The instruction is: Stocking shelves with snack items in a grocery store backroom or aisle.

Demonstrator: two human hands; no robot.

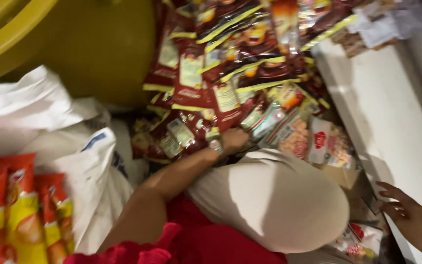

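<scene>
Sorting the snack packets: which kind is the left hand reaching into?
The dark red packets with yellow edges; the left hand touches these, not the orange-yellow ones lower left.

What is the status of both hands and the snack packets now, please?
Left hand down among dark red snack packets, grip unclear. Right hand open by white ledge. Knee between them.

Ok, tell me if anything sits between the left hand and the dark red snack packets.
Nothing visible does. The left hand already rests against the dark red snack packets at the lower edge of the heap. The right hand hovers apart, by the white ledge.
</scene>
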